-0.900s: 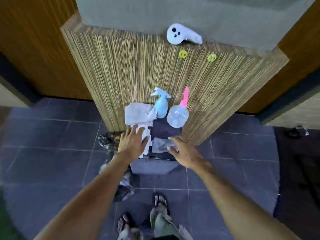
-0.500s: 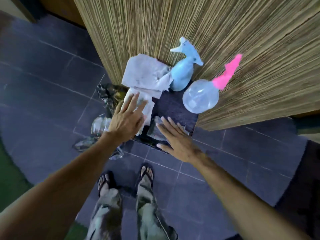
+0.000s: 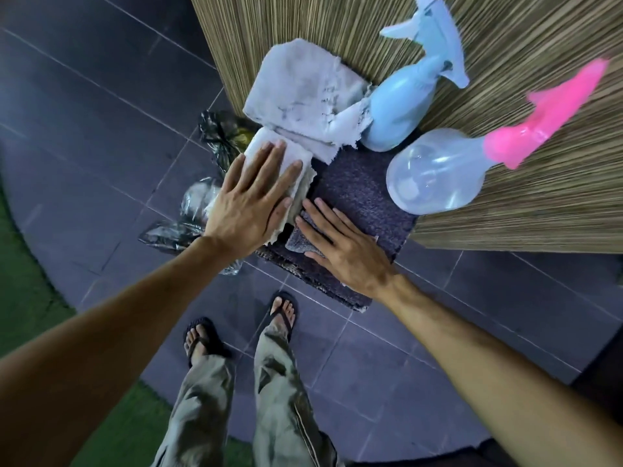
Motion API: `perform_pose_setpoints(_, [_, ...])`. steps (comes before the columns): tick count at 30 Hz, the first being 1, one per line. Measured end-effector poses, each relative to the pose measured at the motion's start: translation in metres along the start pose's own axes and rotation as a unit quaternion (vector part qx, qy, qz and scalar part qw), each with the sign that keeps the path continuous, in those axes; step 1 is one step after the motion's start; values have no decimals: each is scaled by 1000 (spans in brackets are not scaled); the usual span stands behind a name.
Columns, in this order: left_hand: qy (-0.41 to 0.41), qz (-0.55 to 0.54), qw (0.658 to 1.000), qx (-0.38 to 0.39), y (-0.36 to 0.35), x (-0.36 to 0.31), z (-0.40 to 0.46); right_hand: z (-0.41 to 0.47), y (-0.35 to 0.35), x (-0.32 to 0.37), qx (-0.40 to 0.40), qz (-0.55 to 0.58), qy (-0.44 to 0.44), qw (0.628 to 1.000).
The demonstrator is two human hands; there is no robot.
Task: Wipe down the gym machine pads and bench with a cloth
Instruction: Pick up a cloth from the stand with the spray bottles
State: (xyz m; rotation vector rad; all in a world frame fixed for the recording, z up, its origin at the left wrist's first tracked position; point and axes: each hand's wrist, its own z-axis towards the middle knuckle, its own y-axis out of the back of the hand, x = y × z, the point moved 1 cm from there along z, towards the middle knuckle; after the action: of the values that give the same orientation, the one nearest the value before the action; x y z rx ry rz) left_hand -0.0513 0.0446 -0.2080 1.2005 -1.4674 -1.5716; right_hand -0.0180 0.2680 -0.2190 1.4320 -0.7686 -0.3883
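Both hands had come down since the earlier frame, when they hovered over the pile. The left hand (image 3: pixel 251 200) lay flat, fingers spread, on the white cloth (image 3: pixel 296 183); its grip was open, holding nothing. The right hand (image 3: pixel 340 246) pressed flat on a small grey cloth (image 3: pixel 296 238) on the dark mat (image 3: pixel 364 193), also open. A larger folded rag (image 3: pixel 300 85) sat just behind, touching the blue spray bottle (image 3: pixel 401 106), with the clear pink-topped bottle (image 3: pixel 438 173) near. No gym pad was visible. To pick up well, I judge the fingers should curl and bunch one cloth fully, without dragging its neighbour off the surface (image 3: pixel 505 210).
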Motion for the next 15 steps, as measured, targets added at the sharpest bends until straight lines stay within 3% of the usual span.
perform_pose_setpoints(7, [41,-61,996,40,16,-13,-24,3,5,9,-12,54,-53,997])
perform_pose_setpoints(13, [172,-155,970,74,42,-38,-124,-2,38,70,-27,129,-147,980])
perform_pose_setpoints(15, [217,-196,951,100,49,-47,-168,-4,46,103,31,175,-172,969])
